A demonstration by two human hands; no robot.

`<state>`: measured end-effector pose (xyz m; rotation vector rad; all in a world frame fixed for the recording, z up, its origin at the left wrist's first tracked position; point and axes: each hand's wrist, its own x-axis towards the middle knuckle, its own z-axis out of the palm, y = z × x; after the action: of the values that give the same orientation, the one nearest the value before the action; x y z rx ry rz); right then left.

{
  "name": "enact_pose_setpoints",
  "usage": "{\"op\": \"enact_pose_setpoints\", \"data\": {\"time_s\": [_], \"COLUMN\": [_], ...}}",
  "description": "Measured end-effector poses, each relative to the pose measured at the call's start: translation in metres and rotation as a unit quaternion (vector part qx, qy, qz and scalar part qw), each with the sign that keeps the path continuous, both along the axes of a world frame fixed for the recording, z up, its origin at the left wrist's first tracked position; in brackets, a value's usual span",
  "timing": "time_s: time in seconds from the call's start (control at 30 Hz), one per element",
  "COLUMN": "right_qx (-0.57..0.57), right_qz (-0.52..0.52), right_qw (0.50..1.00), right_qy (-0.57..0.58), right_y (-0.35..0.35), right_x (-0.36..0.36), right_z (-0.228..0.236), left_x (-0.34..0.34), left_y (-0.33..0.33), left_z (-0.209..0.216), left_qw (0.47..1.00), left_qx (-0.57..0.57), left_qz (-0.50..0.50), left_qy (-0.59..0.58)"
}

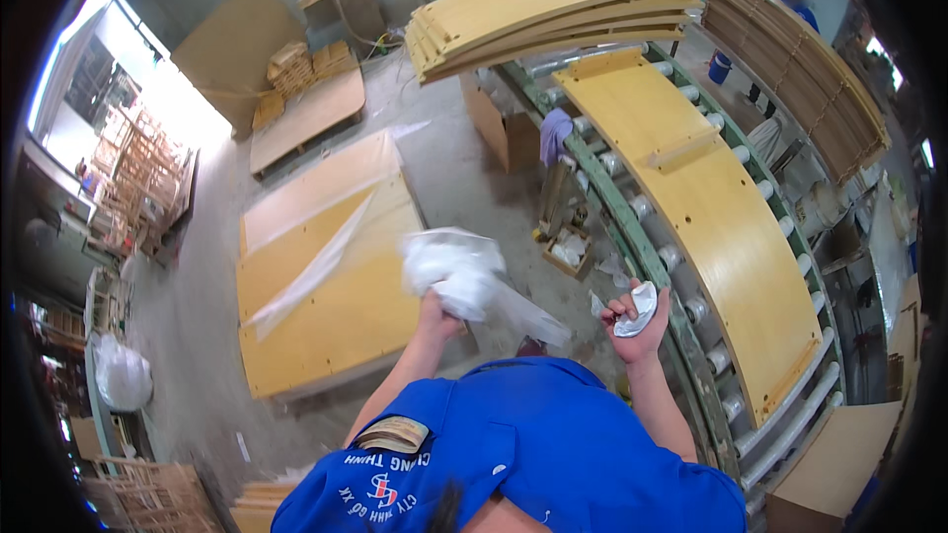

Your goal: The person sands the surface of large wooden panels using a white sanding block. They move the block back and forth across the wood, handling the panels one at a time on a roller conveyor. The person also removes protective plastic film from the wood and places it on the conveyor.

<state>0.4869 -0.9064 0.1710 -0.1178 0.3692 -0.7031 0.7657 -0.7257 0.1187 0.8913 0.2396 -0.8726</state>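
Note:
My left hand [438,318] is closed on a crumpled bundle of thin white plastic sheeting [459,262], blurred at its edges, with a loose tail trailing to the right. It is held up beside a low stack of yellow wooden panels [336,321]; a similar translucent sheet [321,266] lies loosely over that stack. My right hand [644,340] is raised near the roller conveyor's green side rail [632,237], its fingers curled round a small crumpled white cloth or wad [640,310]. To its right, a long curved yellow panel [726,227] with crosspieces lies on the rollers.
Several curved panels [553,10] are stacked farther along the conveyor. A purple cloth [555,135] hangs on the rail above a small wooden box [569,251]. Another curved stack [800,69] stands at right, with a person [793,0] beyond. A cardboard box [834,454] sits near right.

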Motion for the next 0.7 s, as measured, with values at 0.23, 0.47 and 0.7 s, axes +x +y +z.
{"op": "enact_pose_setpoints", "data": {"time_s": [0.23,0.47,0.7], "right_qx": [-0.042,-0.004,0.032], "right_qz": [0.024,-0.069,-0.187], "right_qw": [0.999,0.997,0.981], "right_qy": [0.003,0.034,0.051], "right_y": [-0.102,-0.162,-0.207], "right_x": [0.104,0.165,0.244], "right_z": [0.023,0.002,-0.005], "left_x": [0.147,0.265,0.395], "left_y": [-0.067,-0.162,-0.323], "left_z": [-0.053,-0.089,-0.125], "left_qw": [0.990,0.977,0.773], "left_qx": [0.005,0.164,0.384], "left_qz": [0.125,0.133,-0.178], "left_qy": [0.071,-0.003,-0.472]}}
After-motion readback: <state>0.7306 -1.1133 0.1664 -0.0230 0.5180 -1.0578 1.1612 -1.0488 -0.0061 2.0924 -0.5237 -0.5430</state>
